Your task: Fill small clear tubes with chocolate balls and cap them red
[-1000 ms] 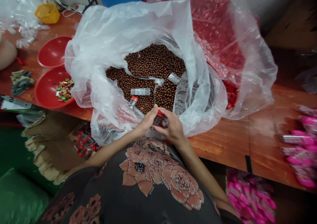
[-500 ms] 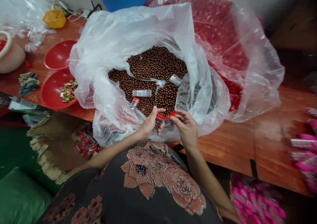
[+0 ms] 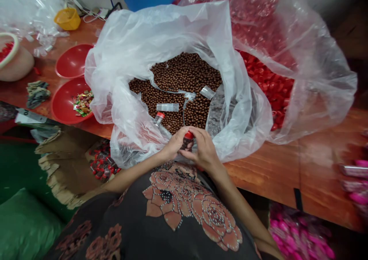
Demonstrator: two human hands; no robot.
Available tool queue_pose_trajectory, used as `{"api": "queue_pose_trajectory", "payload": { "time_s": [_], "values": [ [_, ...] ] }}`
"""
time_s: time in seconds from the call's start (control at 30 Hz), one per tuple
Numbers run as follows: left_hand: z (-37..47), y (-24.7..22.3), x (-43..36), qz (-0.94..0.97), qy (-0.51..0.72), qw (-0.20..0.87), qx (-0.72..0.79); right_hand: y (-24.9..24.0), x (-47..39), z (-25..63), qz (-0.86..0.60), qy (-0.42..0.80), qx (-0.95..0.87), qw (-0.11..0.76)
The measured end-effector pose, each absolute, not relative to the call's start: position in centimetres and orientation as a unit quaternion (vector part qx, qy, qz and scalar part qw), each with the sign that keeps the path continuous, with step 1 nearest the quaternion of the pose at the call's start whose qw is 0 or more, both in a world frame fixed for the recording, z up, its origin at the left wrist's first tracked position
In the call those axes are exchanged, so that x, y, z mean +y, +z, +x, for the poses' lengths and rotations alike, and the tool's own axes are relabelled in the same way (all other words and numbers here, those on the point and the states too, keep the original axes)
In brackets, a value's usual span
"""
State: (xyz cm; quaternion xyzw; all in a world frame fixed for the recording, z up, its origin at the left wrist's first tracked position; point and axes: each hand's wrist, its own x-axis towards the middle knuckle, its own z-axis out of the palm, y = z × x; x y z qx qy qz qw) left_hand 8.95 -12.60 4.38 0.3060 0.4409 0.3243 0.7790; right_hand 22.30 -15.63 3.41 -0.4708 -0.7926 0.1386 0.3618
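Observation:
Between both hands, at the near edge of the open plastic bag, is a small clear container with a red cap; brown balls seem to fill it. My left hand is closed around its left side. My right hand grips it from the right, fingers at the cap and thumb lower down. Inside the bag lies a mass of brown candy balls. On them rest a clear tube, another clear piece and a red-capped tube.
Right of the bag, another clear bag holds red caps. Red bowls stand left, one with wrapped candies. A cardboard box below holds red-capped containers. Pink items lie low at right.
The red piece in my right hand is now on the container's top as a cap. My right hand has moved left and closed around the container. The view has shifted slightly.

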Motion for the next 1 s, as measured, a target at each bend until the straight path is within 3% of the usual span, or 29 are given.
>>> {"api": "queue_pose_trajectory", "payload": {
  "time_s": [0.2, 0.3, 0.43, 0.57, 0.77, 1.0],
  "values": [
    [7.3, 4.1, -12.7, 0.399, 0.333, 0.741, 0.426, 2.8, -16.0, 21.6, -0.482, 0.146, -0.793, 0.342],
    [4.7, 4.7, -10.7, 0.541, 0.342, 0.608, 0.469, 2.9, -15.9, 21.7, -0.491, 0.161, -0.786, 0.339],
    [1.2, 4.5, -7.4, 0.652, 0.307, 0.360, 0.592, 3.0, -15.5, 22.8, -0.536, 0.160, -0.723, 0.406],
    [-0.2, 2.7, -5.7, 0.670, 0.220, 0.281, 0.651, 2.5, -15.5, 23.4, -0.557, 0.171, -0.688, 0.433],
    [-0.3, 2.5, -6.0, 0.668, 0.196, 0.278, 0.662, 1.9, -15.8, 22.9, -0.541, 0.171, -0.698, 0.438],
    [-5.5, 11.0, -10.8, 0.585, 0.296, 0.401, 0.640, 2.4, -15.7, 23.8, -0.540, 0.163, -0.677, 0.473]
  ]
}}
